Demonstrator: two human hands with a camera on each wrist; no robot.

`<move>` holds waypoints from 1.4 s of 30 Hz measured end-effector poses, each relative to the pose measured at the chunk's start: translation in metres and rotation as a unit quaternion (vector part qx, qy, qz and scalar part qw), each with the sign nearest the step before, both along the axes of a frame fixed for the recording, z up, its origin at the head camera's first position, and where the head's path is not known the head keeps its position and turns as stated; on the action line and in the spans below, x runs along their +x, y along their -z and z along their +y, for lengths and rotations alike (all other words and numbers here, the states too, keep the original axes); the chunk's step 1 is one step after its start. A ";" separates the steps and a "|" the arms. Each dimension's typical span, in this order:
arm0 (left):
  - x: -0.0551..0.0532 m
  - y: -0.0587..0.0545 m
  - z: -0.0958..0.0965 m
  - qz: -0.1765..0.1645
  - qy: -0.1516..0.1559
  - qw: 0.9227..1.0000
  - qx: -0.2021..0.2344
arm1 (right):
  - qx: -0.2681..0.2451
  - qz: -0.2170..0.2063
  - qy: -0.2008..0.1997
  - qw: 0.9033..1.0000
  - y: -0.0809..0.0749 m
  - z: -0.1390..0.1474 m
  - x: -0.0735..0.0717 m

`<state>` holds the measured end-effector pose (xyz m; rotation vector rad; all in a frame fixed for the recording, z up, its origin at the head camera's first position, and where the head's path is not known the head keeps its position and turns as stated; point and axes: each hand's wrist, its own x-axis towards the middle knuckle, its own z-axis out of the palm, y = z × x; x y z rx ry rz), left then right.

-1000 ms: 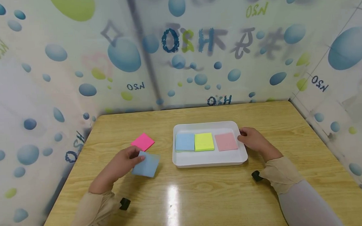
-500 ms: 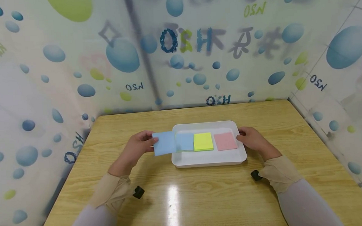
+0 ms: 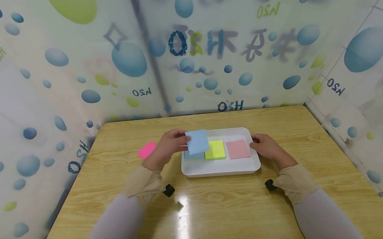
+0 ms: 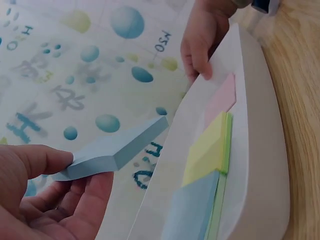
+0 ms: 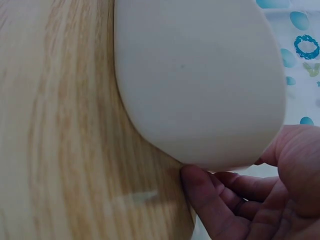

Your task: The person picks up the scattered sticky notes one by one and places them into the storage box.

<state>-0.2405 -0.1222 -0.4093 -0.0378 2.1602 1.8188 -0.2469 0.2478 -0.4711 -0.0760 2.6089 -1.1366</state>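
Observation:
My left hand (image 3: 168,147) pinches a thick light-blue sticky note pad (image 3: 197,141) between thumb and fingers. It hangs above the left part of a white tray (image 3: 225,169), apart from the pads below in the left wrist view. In the tray lie another blue pad (image 4: 190,212) with a pale green layer under it, a yellow pad (image 3: 215,149) with green beneath, and a light-pink pad (image 3: 238,149). At the tray's right end, my right hand (image 3: 268,148) holds the wall, thumb at the rim; the right wrist view shows fingertips against the tray's outer side.
A bright pink sticky note pad (image 3: 146,150) lies on the wooden table (image 3: 220,210) left of the tray, partly behind my left hand. A patterned wall covering (image 3: 196,87) rises directly behind the table's far edge.
My left hand has carried the blue pad rightward from the table's left side to above the tray. The bright pink pad was hidden half a second ago. My right hand stays on the tray.

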 end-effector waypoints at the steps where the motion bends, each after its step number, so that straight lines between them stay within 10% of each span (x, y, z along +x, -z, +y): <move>1: -0.002 0.000 0.006 -0.004 0.002 1.000 -0.002 | 0.000 0.001 0.000 1.000 0.000 0.000 0.000; 42: -0.029 0.040 0.134 -0.043 0.086 0.995 -0.001 | -0.012 -0.007 0.001 1.000 0.000 0.001 -0.001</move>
